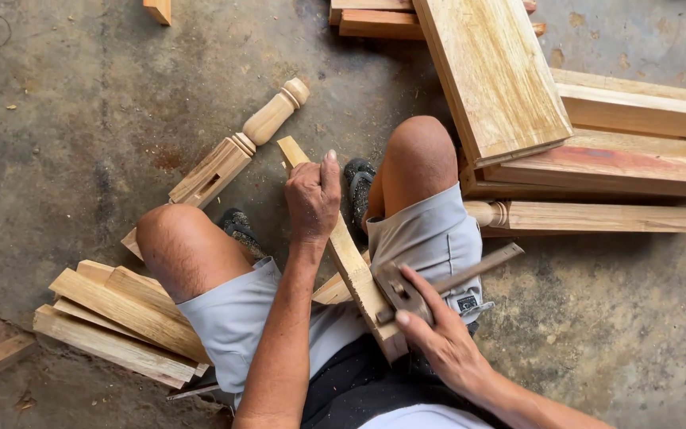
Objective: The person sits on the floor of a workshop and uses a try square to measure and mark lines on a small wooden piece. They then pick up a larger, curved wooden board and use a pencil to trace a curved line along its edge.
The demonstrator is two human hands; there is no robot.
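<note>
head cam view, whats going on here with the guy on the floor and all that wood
A person sits low over a concrete floor, knees apart. The left hand grips a narrow wooden slat near its far end, steadying it between the legs. The right hand holds a metal hand tool against the slat's near end. A turned wooden leg lies ahead, cut strips at left, and boards at right.

floor (81,119): stained concrete (dusty) | stacked planks (597,151) top rt | daylight

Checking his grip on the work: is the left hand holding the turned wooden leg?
No, the left hand grips the wooden slat across the lap; the turned leg lies untouched on the floor.
</note>
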